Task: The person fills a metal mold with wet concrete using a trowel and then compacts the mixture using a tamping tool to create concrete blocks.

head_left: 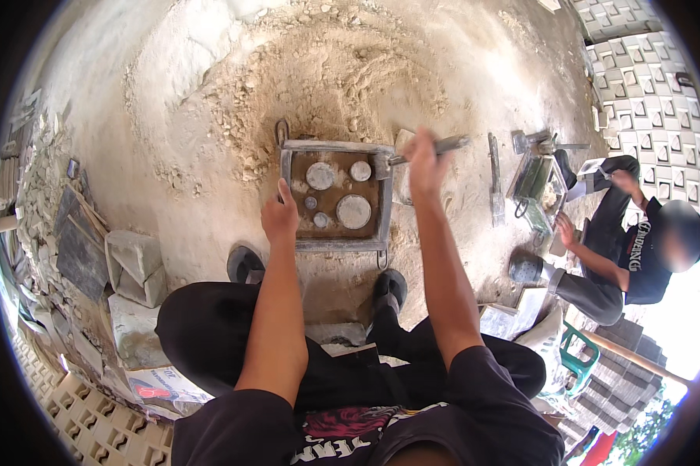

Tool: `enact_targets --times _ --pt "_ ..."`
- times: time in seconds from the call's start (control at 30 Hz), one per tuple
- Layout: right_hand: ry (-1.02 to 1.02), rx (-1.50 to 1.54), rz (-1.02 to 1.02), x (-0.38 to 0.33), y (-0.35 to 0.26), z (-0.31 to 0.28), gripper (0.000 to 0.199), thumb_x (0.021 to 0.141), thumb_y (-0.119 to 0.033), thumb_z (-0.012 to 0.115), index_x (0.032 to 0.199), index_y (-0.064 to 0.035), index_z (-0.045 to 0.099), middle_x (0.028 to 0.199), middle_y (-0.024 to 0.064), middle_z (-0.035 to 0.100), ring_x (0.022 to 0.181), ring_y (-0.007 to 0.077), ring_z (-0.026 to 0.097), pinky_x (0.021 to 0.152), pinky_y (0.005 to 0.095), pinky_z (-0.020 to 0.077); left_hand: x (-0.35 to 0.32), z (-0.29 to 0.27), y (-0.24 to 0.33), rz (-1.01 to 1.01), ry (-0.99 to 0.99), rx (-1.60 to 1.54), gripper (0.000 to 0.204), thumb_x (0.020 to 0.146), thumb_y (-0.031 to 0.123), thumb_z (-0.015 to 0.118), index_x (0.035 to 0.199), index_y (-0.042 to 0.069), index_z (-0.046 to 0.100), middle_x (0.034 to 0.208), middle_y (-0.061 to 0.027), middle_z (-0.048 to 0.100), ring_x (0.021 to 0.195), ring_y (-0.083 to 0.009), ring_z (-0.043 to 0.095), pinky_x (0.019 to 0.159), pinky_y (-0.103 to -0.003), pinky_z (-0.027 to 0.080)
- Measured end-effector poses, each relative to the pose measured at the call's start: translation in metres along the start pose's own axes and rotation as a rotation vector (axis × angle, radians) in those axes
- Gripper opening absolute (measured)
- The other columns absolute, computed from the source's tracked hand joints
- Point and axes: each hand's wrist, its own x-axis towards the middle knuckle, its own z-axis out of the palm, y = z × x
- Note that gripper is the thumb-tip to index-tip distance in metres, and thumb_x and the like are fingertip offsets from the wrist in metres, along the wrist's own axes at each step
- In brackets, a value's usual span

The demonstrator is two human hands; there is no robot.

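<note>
A square grey metal mould frame lies on the ground between my feet, with a loop handle at two of its corners. Inside it is a brown bed with several round, pale discs of different sizes, the largest disc at the near right. My left hand is closed at the frame's left wall, its thumb pointing along the rim. In my right hand, slightly blurred, is a hammer gripped by its dark handle. Its head is at the frame's right wall; whether it touches is unclear.
Loose sandy soil is heaped beyond the frame. To the right, a co-worker sits at another mould frame, with a long metal bar nearby. Concrete blocks stand at left; patterned blocks are stacked at far right.
</note>
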Motion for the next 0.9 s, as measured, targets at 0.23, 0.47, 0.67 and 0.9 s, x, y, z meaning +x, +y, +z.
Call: enact_targets --times 0.23,0.47,0.67,0.9 --pt "0.002 0.116 -0.074 -0.019 0.015 -0.012 0.038 0.096 -0.014 0.048 0.06 -0.0088 0.037 0.056 -0.0024 0.04 0.051 0.0071 0.033 0.048 0.0261 0.0255 0.0 0.005 0.005 -0.026 0.012 0.056 0.076 0.093 0.063 0.028 0.098 0.0 0.071 0.093 -0.0267 0.066 0.094 -0.0438 0.061 0.085 -0.05 0.047" --pt "-0.022 -0.166 -0.107 -0.027 0.031 -0.01 0.043 0.099 -0.02 0.049 0.06 -0.0096 0.037 0.054 -0.003 0.042 0.048 0.0049 0.035 0.045 0.0236 0.0238 -0.002 0.012 -0.003 -0.003 0.031 0.035 0.077 0.093 0.063 0.029 0.097 -0.002 0.069 0.095 -0.0284 0.065 0.096 -0.0445 0.061 0.085 -0.05 0.047" --pt "-0.049 -0.009 -0.212 -0.02 -0.046 0.001 0.053 0.102 -0.027 0.045 0.053 -0.0132 0.029 0.047 -0.0031 0.034 0.043 0.0057 0.03 0.041 0.0265 0.0185 0.002 0.007 -0.001 -0.017 0.038 0.016 0.077 0.093 0.063 0.029 0.1 -0.002 0.068 0.097 -0.0279 0.065 0.095 -0.0439 0.061 0.086 -0.051 0.047" --pt "-0.062 -0.275 -0.526 -0.02 -0.016 0.001 0.055 0.103 -0.03 0.04 0.051 -0.0146 0.03 0.044 -0.0047 0.032 0.038 0.0054 0.029 0.037 0.0238 0.0185 0.004 0.015 -0.004 0.058 0.032 -0.015 0.077 0.093 0.063 0.028 0.095 -0.001 0.07 0.092 -0.0254 0.066 0.094 -0.0426 0.061 0.084 -0.05 0.046"
